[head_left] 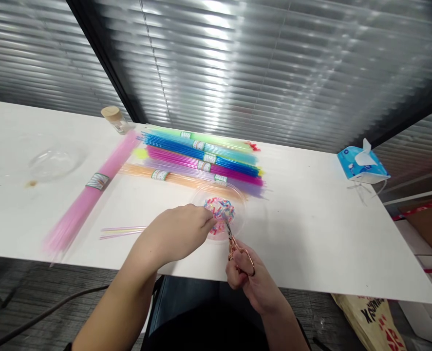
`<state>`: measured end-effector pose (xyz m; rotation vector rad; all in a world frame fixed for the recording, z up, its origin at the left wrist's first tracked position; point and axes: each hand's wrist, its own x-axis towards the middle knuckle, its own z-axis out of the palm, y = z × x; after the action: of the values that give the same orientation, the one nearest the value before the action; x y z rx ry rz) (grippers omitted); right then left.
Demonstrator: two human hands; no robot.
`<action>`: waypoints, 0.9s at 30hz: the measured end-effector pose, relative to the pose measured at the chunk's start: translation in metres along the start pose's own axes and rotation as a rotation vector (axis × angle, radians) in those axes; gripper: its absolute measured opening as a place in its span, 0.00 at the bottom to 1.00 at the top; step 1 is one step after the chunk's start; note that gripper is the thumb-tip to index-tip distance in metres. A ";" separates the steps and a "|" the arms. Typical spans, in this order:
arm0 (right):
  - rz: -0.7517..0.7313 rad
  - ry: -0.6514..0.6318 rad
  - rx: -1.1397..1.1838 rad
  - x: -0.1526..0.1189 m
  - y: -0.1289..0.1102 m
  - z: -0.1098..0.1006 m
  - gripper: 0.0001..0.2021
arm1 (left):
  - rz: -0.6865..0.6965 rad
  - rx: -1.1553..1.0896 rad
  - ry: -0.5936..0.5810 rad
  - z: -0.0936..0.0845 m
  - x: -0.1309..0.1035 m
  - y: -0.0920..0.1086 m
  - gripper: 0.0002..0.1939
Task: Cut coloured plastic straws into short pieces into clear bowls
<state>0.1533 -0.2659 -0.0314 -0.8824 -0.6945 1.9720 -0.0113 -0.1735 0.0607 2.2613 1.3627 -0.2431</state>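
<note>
Over a clear plastic bowl [239, 219], my left hand [182, 229] is closed in a pinch on a few thin plastic straws [122, 231]. Their long ends stick out to the left behind my wrist; the part inside my fingers is hidden. My right hand [250, 275] grips a pair of rose-gold-handled scissors [234, 243] by its loops. The blades point up and away over the bowl, close to my left fingertips. Many short cut pieces [219, 208] in pink, blue, red and white lie inside the bowl.
Behind the bowl lie several banded bundles of coloured straws [186, 152]. A pink bundle [80, 207] lies slantwise at left, near a jar with a tan lid [115, 119] and a clear round container [53, 161]. A blue tissue pack [362, 165] sits at the right.
</note>
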 end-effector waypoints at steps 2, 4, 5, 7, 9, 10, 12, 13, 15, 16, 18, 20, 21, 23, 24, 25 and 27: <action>0.017 0.014 0.009 -0.001 0.000 0.000 0.15 | 0.000 -0.014 -0.003 -0.001 -0.001 -0.001 0.23; 0.031 0.021 0.009 -0.001 -0.001 0.000 0.13 | 0.001 -0.027 -0.005 -0.002 -0.001 -0.001 0.22; 0.036 0.022 0.010 -0.001 -0.001 0.001 0.13 | -0.002 -0.030 -0.005 -0.002 -0.001 -0.001 0.22; 0.050 0.029 0.017 -0.001 -0.001 0.001 0.14 | -0.007 -0.038 0.001 -0.002 0.000 -0.001 0.22; 0.062 0.032 0.016 0.000 -0.001 0.001 0.15 | -0.021 -0.042 0.004 -0.002 0.000 -0.001 0.23; 0.064 0.033 0.011 0.000 -0.001 0.001 0.15 | -0.025 -0.044 0.003 -0.002 0.001 -0.001 0.23; 0.065 0.031 0.003 0.000 0.000 0.000 0.16 | -0.024 -0.039 0.002 -0.002 0.001 -0.001 0.23; 0.065 0.029 0.005 0.000 0.000 0.000 0.17 | -0.023 -0.033 0.003 -0.002 0.001 -0.002 0.23; 0.060 0.019 0.016 -0.002 0.001 0.000 0.21 | -0.028 -0.017 0.003 -0.002 0.000 -0.003 0.23; 0.049 0.007 0.016 -0.003 0.001 0.000 0.22 | -0.035 -0.010 0.002 -0.001 0.000 -0.004 0.23; 0.020 -0.017 -0.004 -0.005 0.001 0.000 0.24 | -0.049 -0.004 0.007 -0.001 -0.001 -0.005 0.23; 0.003 -0.030 -0.050 -0.007 0.001 0.001 0.25 | -0.054 -0.006 0.016 -0.001 -0.003 -0.005 0.23; 0.001 -0.031 -0.074 -0.008 0.001 0.002 0.25 | -0.053 -0.007 0.022 -0.002 -0.004 -0.004 0.23; 0.000 -0.033 -0.102 -0.008 0.001 0.005 0.25 | -0.056 -0.006 0.024 -0.002 -0.005 -0.002 0.23; -0.005 -0.036 -0.107 -0.008 0.001 0.006 0.24 | -0.056 -0.005 0.022 -0.002 -0.005 0.000 0.23; -0.011 -0.039 -0.105 -0.007 0.002 0.007 0.24 | -0.055 -0.002 0.020 -0.001 -0.005 0.001 0.22; -0.017 -0.041 -0.096 -0.004 0.002 0.008 0.23 | -0.051 0.002 0.014 0.000 -0.004 0.003 0.22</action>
<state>0.1475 -0.2719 -0.0268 -0.8927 -0.8238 1.9597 -0.0109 -0.1777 0.0631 2.2361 1.4294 -0.2465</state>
